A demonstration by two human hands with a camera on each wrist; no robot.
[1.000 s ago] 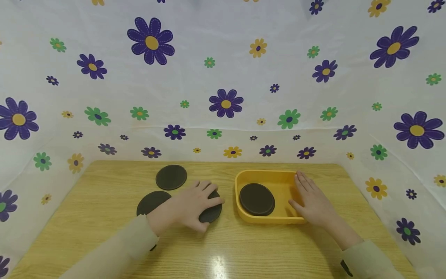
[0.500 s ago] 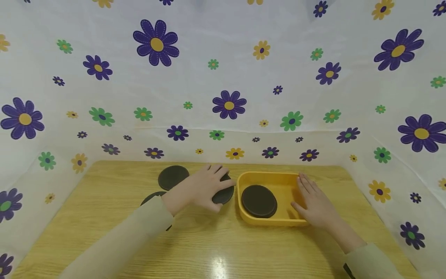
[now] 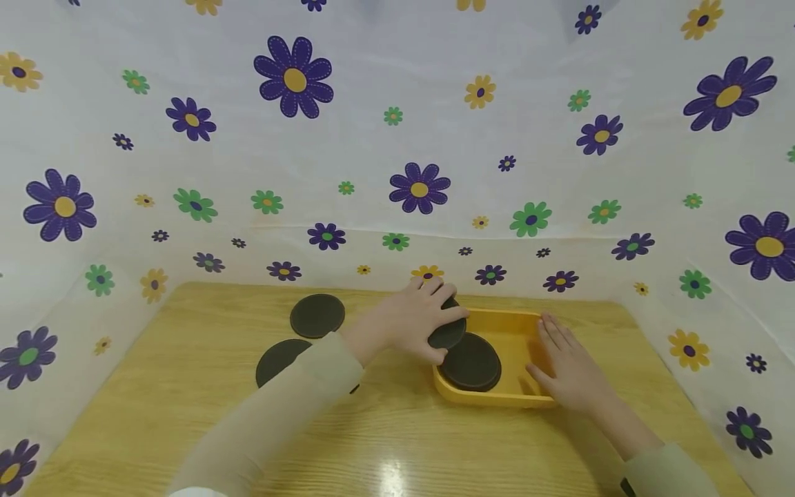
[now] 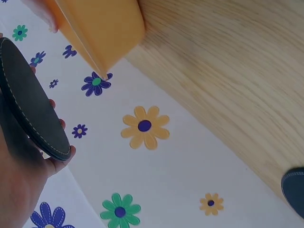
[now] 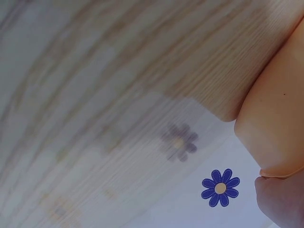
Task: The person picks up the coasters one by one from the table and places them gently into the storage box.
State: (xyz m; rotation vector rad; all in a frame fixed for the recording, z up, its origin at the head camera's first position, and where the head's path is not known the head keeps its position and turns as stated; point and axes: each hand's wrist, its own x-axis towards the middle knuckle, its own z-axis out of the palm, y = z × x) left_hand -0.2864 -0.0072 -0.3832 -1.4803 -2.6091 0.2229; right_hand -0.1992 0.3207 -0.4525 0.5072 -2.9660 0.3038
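My left hand [image 3: 413,319] grips a round black coaster [image 3: 448,333] with stitched edging by its rim, held over the left end of the yellow bin [image 3: 497,399]. In the left wrist view that coaster [image 4: 33,99] is tilted, with fingertips [image 4: 62,124] curled round its edge. Inside the bin, at its left, lies a short stack of black coasters [image 3: 470,362]. My right hand [image 3: 571,369] rests on the bin's right side with its fingers stretched out along the wall. Only a bit of that hand [image 5: 282,202] shows in the right wrist view, beside the bin [image 5: 275,114].
Two more black coasters lie on the wooden table [image 3: 373,442] at the left: one farther back [image 3: 317,315], one nearer [image 3: 279,360] and partly hidden by the left sleeve [image 3: 292,400]. A white flowered cloth [image 3: 348,138] hangs behind and along the sides.
My left hand has carried the coaster from the table, up and to the right, to above the bin's left end. The right hand has stayed at the bin's right side.
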